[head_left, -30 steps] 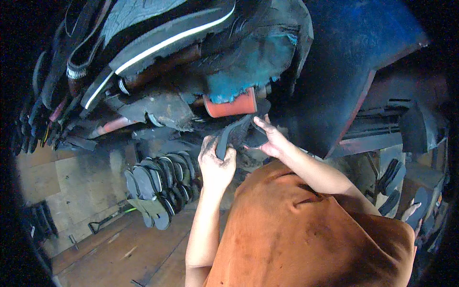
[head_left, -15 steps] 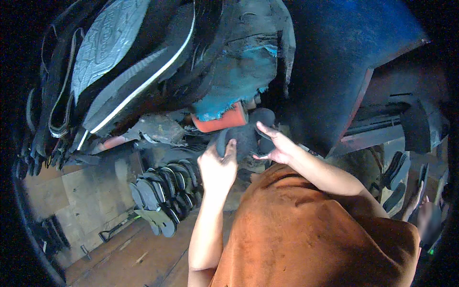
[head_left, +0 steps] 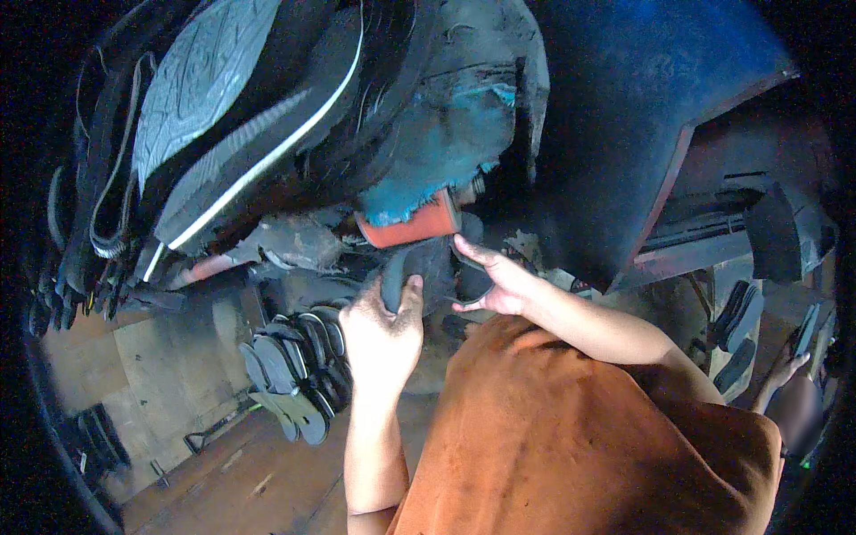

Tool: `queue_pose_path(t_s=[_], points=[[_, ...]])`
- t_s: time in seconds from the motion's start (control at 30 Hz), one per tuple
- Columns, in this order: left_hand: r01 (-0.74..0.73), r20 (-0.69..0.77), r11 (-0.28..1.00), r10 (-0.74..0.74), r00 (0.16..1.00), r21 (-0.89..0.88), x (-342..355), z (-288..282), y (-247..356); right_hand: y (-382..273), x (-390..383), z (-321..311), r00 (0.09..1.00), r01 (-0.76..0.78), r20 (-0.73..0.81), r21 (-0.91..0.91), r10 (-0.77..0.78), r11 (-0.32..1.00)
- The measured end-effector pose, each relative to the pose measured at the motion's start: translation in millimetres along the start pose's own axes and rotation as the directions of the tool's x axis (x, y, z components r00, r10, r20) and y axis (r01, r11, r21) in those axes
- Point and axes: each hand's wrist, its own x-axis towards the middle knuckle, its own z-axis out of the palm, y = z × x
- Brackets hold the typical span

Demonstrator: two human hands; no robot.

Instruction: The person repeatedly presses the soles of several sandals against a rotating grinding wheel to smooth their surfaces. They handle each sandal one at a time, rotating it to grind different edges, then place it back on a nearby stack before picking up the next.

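Note:
A dark grey shoe sole [head_left: 434, 266] is held just beneath an orange-red roller [head_left: 408, 223]. Whether its upper edge touches the roller I cannot tell. My left hand [head_left: 385, 332] is closed on the sole's left end, thumb pressed along its edge. From the other side my right hand [head_left: 506, 283] grips it, thumb and fingers spread around the dark curved edge. Over the roller hangs a frayed turquoise cloth [head_left: 437, 169] on a worn grey cover [head_left: 486, 45].
Large dark soles [head_left: 267, 169] hang close at the upper left. A dark blue panel [head_left: 624, 116] with a sharp lower corner fills the right. Stacked soles [head_left: 299, 357] stand low at left. Another person's hand [head_left: 785, 370] holds a sole at far right.
Both my hands have shifted left with the sole, the left one also slightly lower. At the far right, the other person's hand and sole have moved.

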Motion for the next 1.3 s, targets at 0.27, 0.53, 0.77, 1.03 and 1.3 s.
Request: queue_pose_path(t_s=[0.27, 0.53, 0.77, 1.03, 1.3], points=[[-0.010, 0.027, 0.997, 0.008, 1.000, 0.077, -23, -26, 22, 17, -1, 11, 0.999, 0.000, 0.037, -0.016, 0.000, 1.000], [-0.117, 0.027, 0.992, 0.115, 0.993, 0.050, -19, -17, 5, 15, -2, 6, 0.996, 0.070, 0.050, -0.038, -0.068, 0.997], [-0.177, -0.005, 0.979, 0.178, 0.984, 0.096, -19, -22, 9, 14, -7, 16, 0.992, 0.109, 0.065, -0.023, -0.107, 0.994], [-0.067, 0.019, 0.998, 0.067, 0.998, -0.004, -31, -25, 5, 16, -12, 21, 0.990, 0.138, 0.047, -0.046, -0.136, 0.989], [-0.050, 0.003, 0.995, 0.050, 0.999, 0.084, -82, -49, -15, 35, -22, 25, 0.953, 0.271, 0.148, -0.013, -0.266, 0.963]])
